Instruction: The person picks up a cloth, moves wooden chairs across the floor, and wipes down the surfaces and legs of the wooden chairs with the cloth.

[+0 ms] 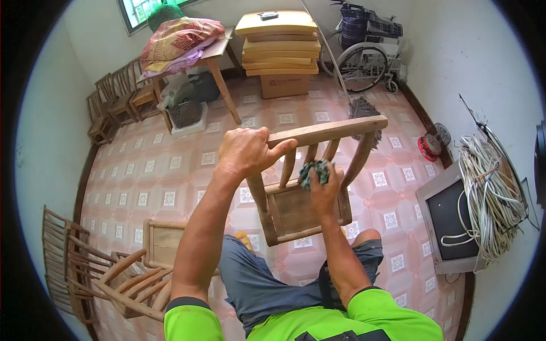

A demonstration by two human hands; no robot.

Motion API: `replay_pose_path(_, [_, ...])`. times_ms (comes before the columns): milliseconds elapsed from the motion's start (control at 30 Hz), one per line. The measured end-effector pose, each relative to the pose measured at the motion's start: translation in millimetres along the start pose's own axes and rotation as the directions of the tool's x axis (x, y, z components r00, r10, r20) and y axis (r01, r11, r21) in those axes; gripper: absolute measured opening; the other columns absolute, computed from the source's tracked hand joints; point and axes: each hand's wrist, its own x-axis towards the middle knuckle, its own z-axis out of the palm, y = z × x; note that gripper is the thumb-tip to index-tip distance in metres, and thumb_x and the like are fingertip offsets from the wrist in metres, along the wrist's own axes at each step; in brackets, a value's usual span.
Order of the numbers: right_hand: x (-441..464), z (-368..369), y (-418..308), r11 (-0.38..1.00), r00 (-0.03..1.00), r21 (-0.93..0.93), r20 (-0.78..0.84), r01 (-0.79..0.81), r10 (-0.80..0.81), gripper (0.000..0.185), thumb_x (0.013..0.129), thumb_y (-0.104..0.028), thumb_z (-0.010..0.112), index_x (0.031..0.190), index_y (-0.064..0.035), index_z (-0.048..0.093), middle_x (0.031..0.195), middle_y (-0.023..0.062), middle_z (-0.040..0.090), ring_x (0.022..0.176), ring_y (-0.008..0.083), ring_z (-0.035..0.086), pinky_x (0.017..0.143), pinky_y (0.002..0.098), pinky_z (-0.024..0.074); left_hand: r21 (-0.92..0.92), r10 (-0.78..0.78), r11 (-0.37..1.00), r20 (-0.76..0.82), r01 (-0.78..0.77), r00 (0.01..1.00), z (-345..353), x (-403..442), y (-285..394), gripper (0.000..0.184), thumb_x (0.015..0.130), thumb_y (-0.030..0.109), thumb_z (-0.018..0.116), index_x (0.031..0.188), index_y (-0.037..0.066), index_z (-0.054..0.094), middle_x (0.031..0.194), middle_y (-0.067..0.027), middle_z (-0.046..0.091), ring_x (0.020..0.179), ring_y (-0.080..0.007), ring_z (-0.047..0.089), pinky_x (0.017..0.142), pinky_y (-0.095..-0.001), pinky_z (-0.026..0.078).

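The left hand [243,152] gripped the top rail of the wooden chair [296,211] in front of the knees, while the right hand [326,196] pinched a bunched cloth [314,171] by its slats. A loosened left grip could have let it tip toward the mop [364,108] beyond.

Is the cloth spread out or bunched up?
Bunched up: the cloth is a crumpled wad in the right hand, with no flat spread showing.

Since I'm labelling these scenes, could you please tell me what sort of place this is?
Probably a storage or spare room in a home: several wooden chairs, a folded wheelchair and an old television piled with cable stand along the walls.
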Motion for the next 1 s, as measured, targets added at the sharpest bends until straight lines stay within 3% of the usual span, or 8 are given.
replay_pose_path(167, [19, 20, -26, 0.993, 0.995, 0.112, -0.095, 0.043, -0.033, 0.047, 0.098, -0.025, 0.071, 0.133, 0.0008, 0.053, 0.109, 0.0119, 0.065, 0.097, 0.0232, 0.063, 0.089, 0.0376, 0.0509, 0.026, 0.020, 0.999, -0.027, -0.019, 0.999, -3, -7, 4, 0.086, 0.088, 0.084, 0.043, 0.076, 0.003, 0.070, 0.067, -0.0198, 0.068, 0.069, -0.0374, 0.070, 0.066, -0.0484, 0.053])
replay_pose_path(233, [1, 39, -11, 0.954, 0.959, -0.184, -0.111, 0.238, -0.261, 0.051, 0.099, -0.020, 0.066, 0.138, 0.0028, 0.043, 0.126, 0.0235, 0.053, 0.117, 0.0333, 0.055, 0.102, 0.0444, 0.0426, 0.051, -0.005, 0.999, 0.012, 0.004, 1.000, -4, -7, 6, 0.089, 0.087, 0.086, 0.042, 0.077, 0.003, 0.073, 0.073, -0.0198, 0.071, 0.074, -0.0348, 0.073, 0.068, -0.0452, 0.056])
replay_pose_path(300, [-11, 55, 36, 0.977, 0.972, -0.146, -0.155, 0.154, -0.176, 0.059, 0.098, -0.022, 0.067, 0.143, 0.0025, 0.038, 0.136, 0.0288, 0.045, 0.128, 0.0410, 0.046, 0.110, 0.0492, 0.0343, 0.057, -0.006, 0.998, 0.007, 0.005, 1.000, -3, -9, 7, 0.089, 0.087, 0.086, 0.042, 0.077, 0.003, 0.072, 0.072, -0.0198, 0.071, 0.074, -0.0347, 0.073, 0.068, -0.0453, 0.056])
replay_pose_path(567, [-63, 15, 201, 0.918, 0.942, -0.236, 0.029, -0.318, 0.334, 0.053, 0.092, -0.020, 0.070, 0.136, 0.0026, 0.050, 0.117, 0.0238, 0.064, 0.110, 0.0352, 0.062, 0.097, 0.0451, 0.0480, 0.016, 0.021, 1.000, -0.039, -0.020, 0.999, -1, -9, 5, 0.083, 0.089, 0.082, 0.046, 0.072, 0.003, 0.067, 0.065, -0.0198, 0.067, 0.067, -0.0378, 0.070, 0.066, -0.0478, 0.053])
replay_pose_path(633, [-48, 8, 207, 0.878, 0.878, 0.036, 0.053, -0.478, 0.476, 0.044, 0.090, -0.019, 0.071, 0.127, 0.0015, 0.057, 0.113, 0.0222, 0.066, 0.106, 0.0306, 0.065, 0.091, 0.0423, 0.0506, 0.035, 0.052, 0.998, -0.097, -0.049, 0.994, 3, -9, 3, 0.082, 0.089, 0.081, 0.046, 0.071, 0.004, 0.067, 0.065, -0.0192, 0.067, 0.068, -0.0374, 0.070, 0.067, -0.0475, 0.053])
replay_pose_path(767, [10, -18, 29, 0.932, 0.962, -0.240, -0.076, -0.272, 0.262, 0.030, 0.092, -0.015, 0.070, 0.114, 0.0018, 0.060, 0.108, 0.0186, 0.065, 0.099, 0.0238, 0.064, 0.087, 0.0374, 0.0506, 0.035, 0.020, 0.999, -0.056, -0.018, 0.998, 1, -3, 2, 0.081, 0.089, 0.082, 0.046, 0.072, 0.005, 0.067, 0.067, -0.0179, 0.068, 0.070, -0.0370, 0.070, 0.069, -0.0477, 0.053])
replay_pose_path(967, [56, -17, 6, 0.949, 0.942, -0.160, -0.160, 0.272, -0.297, 0.041, 0.093, -0.011, 0.072, 0.127, 0.0020, 0.053, 0.114, 0.0146, 0.062, 0.099, 0.0243, 0.062, 0.089, 0.0346, 0.0509, 0.046, 0.002, 0.999, -0.025, -0.001, 1.000, -1, -9, 6, 0.083, 0.089, 0.083, 0.044, 0.075, 0.005, 0.069, 0.067, -0.0172, 0.069, 0.070, -0.0360, 0.071, 0.067, -0.0454, 0.054])
replay_pose_path(1000, [55, -12, 15, 0.984, 0.970, -0.046, -0.165, 0.175, -0.180, 0.049, 0.091, -0.009, 0.074, 0.132, 0.0001, 0.048, 0.114, 0.0140, 0.061, 0.101, 0.0247, 0.061, 0.091, 0.0357, 0.0503, 0.045, 0.015, 0.999, -0.034, -0.013, 0.999, -1, -10, 7, 0.085, 0.089, 0.083, 0.043, 0.077, 0.004, 0.071, 0.068, -0.0167, 0.070, 0.070, -0.0351, 0.072, 0.066, -0.0446, 0.055])
